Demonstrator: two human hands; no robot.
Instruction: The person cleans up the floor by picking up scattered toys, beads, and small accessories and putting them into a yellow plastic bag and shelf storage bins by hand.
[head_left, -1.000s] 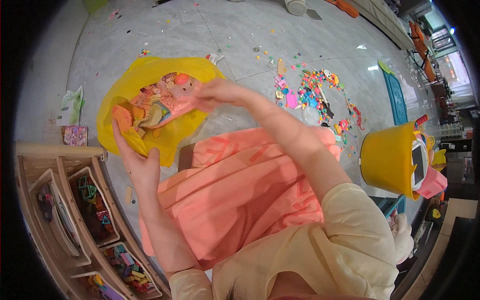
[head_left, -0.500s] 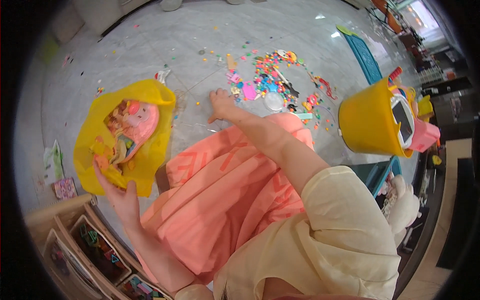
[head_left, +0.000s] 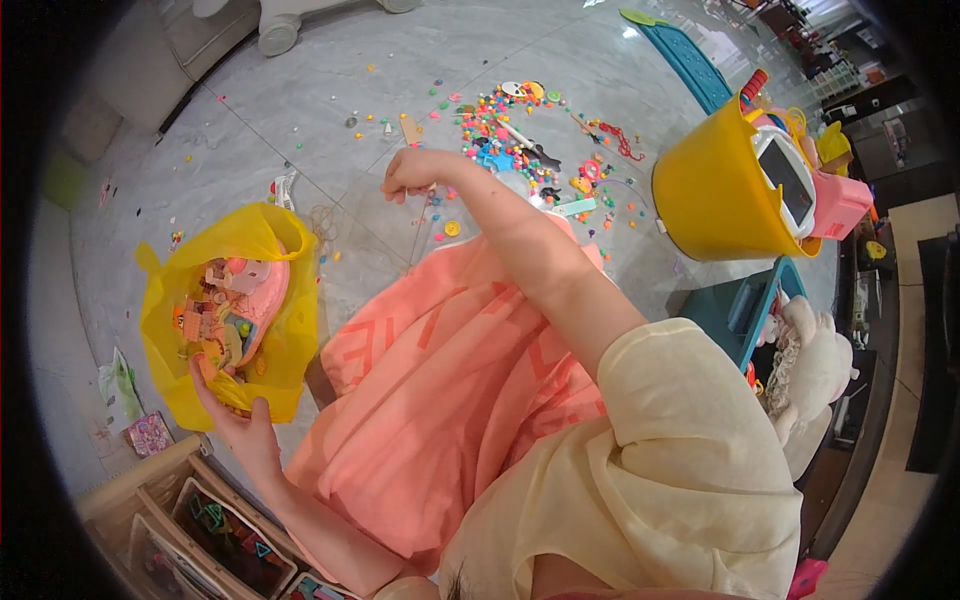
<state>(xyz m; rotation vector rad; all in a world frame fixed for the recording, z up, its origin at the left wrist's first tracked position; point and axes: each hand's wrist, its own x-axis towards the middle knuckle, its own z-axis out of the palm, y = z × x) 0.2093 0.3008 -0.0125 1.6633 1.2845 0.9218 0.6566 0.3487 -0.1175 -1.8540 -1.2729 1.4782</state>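
Yellow film, thin and translucent: one bag (head_left: 162,290), at nine o'clock on the view, mouth upward on grey tile (head_left: 350,60). Contents: a pink curved piece (head_left: 272,305) and mixed small toys; the stiff rim of the pink piece seems to prop the film from within. Left hand (head_left: 243,432), at eight: at the bag's near edge, thumb and forefinger wide apart with yellow film between them; the other fingers are hidden, so whether they pinch cannot be told. Such limp film would likely sag, which may be why the hand braces this edge. Right hand (head_left: 408,176), at eleven: arm stretched over the coral cloth (head_left: 400,440), fingers curled in narrow above the tile; whether anything small is inside cannot be told. Nearest to it: a flat tan piece (head_left: 410,128) toward its twelve, a gold disc (head_left: 452,228) toward its five. Bead heap (head_left: 480,120), between twelve and one: many-coloured, loose and widely strewn, probably because round beads roll on smooth tile. Yellow bucket (head_left: 690,190), at two: filled past its rim, a pink box (head_left: 840,205) jutting outward, apparently for want of room. Teal bin (head_left: 725,315), at three, a white plush toy (head_left: 812,350) beside its far edge. Wooden rack (head_left: 150,470), at eight: trays set in slots, seemingly to part small pieces by kind.
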